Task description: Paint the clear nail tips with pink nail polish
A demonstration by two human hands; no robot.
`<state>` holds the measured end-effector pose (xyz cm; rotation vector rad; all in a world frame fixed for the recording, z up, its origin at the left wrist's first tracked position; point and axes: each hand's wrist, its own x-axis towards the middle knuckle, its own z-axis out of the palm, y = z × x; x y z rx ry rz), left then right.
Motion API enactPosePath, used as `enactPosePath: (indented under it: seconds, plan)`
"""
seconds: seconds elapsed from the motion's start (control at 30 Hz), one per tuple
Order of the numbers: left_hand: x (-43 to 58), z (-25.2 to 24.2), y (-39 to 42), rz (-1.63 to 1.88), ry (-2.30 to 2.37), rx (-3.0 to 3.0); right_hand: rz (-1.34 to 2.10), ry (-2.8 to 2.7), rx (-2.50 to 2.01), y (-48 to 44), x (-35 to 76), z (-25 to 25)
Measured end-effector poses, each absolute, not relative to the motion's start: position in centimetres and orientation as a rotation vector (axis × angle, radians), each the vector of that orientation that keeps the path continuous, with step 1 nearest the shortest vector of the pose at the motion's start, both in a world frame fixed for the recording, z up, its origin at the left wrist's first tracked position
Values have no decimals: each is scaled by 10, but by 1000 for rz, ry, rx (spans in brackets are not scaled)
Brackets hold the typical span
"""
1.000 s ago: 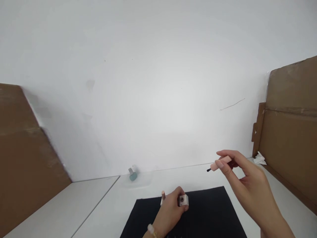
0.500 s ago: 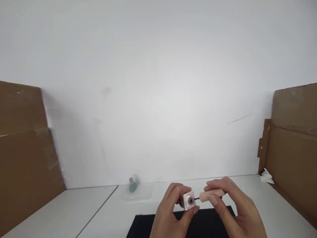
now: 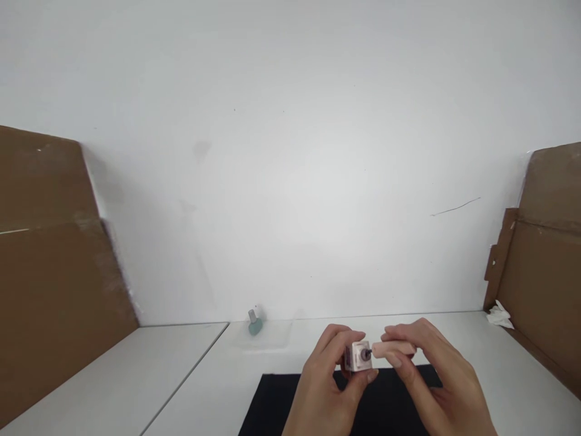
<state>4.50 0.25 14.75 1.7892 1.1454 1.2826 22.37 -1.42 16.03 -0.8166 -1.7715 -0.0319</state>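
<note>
My left hand (image 3: pixel 327 387) is closed around a small square nail polish bottle (image 3: pixel 358 357), held tilted with its round dark-ringed neck facing right. Between the thumb and fingers of my right hand (image 3: pixel 438 378) is a long pale pink nail polish cap (image 3: pixel 391 348), lying nearly level. A short piece of dark stem shows between the cap's left end and the bottle's mouth. The brush tip cannot be seen and appears to be inside the neck. Both hands are above a black mat (image 3: pixel 276 402).
A teal nail polish bottle (image 3: pixel 255 327) stands at the back of the white table (image 3: pixel 200 381), near the wall. Brown cardboard panels (image 3: pixel 54 272) (image 3: pixel 549 272) flank both sides. Crumpled white tissue (image 3: pixel 499 315) lies in the back right corner.
The cap has come closer to the bottle, and less of the dark stem shows between them. The camera view has shifted slightly, so the background sits higher and further right.
</note>
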Motion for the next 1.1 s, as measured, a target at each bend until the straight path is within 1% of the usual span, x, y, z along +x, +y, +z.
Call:
enactPosePath:
  seconds: [0.23,0.33,0.5,0.6,0.77,1.1]
  plan:
    - [47,148,-1,1255,1236,1657,24,-1763,-812,-12,221,153]
    - [49,153,-6,1261,1363,1548,215,-1719,-935,-8,222,148]
    - [48,161,-7,1331,1425,1443,533,-1650,-1187,0,227,147]
    - [45,163,-4,1345,1299,1299,638,-1547,-1198,1,225,149]
    - [41,160,5,1245,983,1091,727,-1434,-1137,-2,217,148]
    - [42,163,1,1293,1020,1154,801,-1366,-1061,7,217,139]
